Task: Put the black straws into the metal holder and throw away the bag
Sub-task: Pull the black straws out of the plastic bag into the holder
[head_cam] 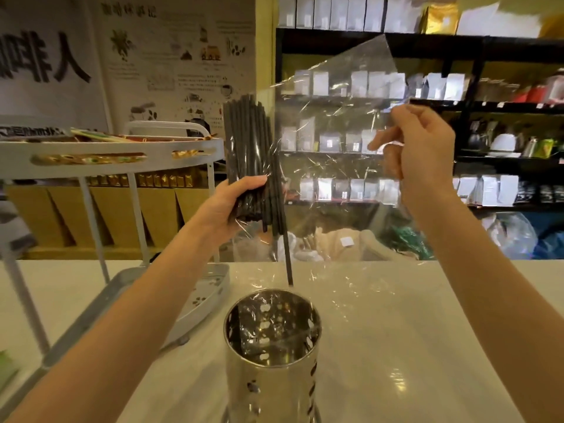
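Note:
My left hand (236, 206) grips a bundle of black straws (248, 148), held upright above the white counter. One straw (287, 257) hangs lower than the rest, its tip just behind the rim of the metal holder (271, 355). The holder is a shiny perforated cylinder standing at the counter's near edge, and no straws show inside it. My right hand (418, 145) pinches the clear plastic bag (338, 123) near its upper edge. The bag spreads wide between both hands, still wrapped around the lower part of the bundle.
A white two-tier tray stand (122, 154) with packets stands on the counter (412, 315) at the left, its lower tray (210, 288) close to the holder. Behind the counter are black shelves (457, 102) of packaged goods and cardboard boxes (122, 215).

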`<state>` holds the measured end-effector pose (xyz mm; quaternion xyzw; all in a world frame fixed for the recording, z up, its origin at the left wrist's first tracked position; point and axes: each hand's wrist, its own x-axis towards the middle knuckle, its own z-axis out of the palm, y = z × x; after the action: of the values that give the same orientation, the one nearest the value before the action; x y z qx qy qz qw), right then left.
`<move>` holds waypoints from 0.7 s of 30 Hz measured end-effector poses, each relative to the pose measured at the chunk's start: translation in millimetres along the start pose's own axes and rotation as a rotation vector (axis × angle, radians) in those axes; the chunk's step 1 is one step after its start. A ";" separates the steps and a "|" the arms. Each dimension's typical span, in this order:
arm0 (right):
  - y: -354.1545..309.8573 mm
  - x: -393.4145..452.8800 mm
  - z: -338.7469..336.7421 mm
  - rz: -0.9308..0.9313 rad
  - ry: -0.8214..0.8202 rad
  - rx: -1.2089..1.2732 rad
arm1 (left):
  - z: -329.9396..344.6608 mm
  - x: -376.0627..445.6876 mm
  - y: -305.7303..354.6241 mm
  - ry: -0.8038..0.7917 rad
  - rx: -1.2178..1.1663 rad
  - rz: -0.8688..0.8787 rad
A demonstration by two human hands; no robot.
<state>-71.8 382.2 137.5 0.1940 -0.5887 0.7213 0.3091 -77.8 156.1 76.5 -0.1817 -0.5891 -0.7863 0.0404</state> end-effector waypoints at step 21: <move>-0.5 -38.0 -21.1 -0.078 0.008 -0.066 | 19.9 -42.1 11.7 0.098 0.161 0.159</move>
<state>-41.7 394.5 108.6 0.2036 -0.6031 0.6896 0.3453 -30.6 164.9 77.9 -0.1856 -0.6315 -0.7385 0.1459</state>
